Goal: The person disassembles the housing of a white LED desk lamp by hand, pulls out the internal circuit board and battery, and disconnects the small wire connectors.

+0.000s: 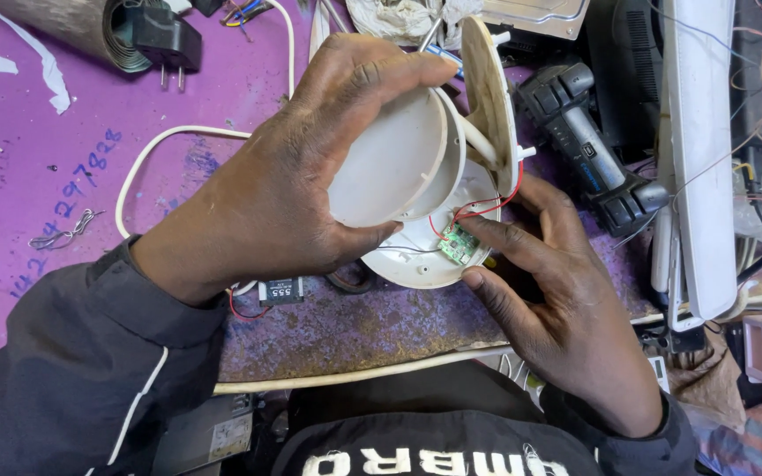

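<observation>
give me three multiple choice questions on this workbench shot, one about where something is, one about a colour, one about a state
1. Where is the small green circuit board?
A. inside the opened white round housing
B. on the purple worktop by the black plug
C. in the left hand's palm

2. What colour are the thin wires running to the board?
A. blue
B. red
C. yellow

3. How is the white round cover held?
A. lying flat on the worktop
B. gripped and lifted in the left hand
C. pinched by the right hand

Answers:
1. A, the board sits in the open shell, under the right hand's fingertips.
2. B, red loops curve from the upright disc to the board.
3. B, the left hand's fingers wrap its rim, raised over the housing.
</observation>
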